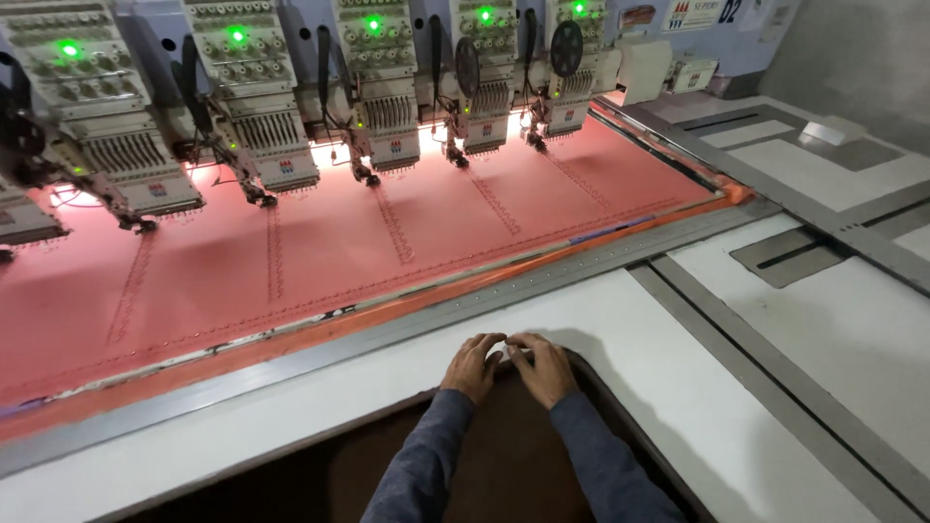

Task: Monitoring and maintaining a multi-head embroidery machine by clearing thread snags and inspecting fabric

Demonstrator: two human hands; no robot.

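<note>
While the row of embroidery heads (387,107) stands over the stretched pink fabric (320,242) with green lamps lit, the person's two hands sit together at the near edge of the white table (291,397). The left hand (473,368) lies palm down, fingers curled, its tips right at the rim of the dark cut-out (504,455) in the table top. The right hand (542,366) is just beside it, also palm down, and the fingertips of both meet or nearly meet at the rim. Each hand's grip looks loosely curled rather than closed, and nothing is visibly held in either one; whether something small is pinched between the fingertips cannot be told from this angle. Both grey sleeves (426,465) rise out of the cut-out. Beyond the hands, a grey metal frame rail (542,281) runs slantwise across the table, and behind it an orange border strip edges the pink fabric. Stitched dotted lines run down the fabric under each head. To the right, the table shows grey inset panels (790,254), well apart from the hands.
</note>
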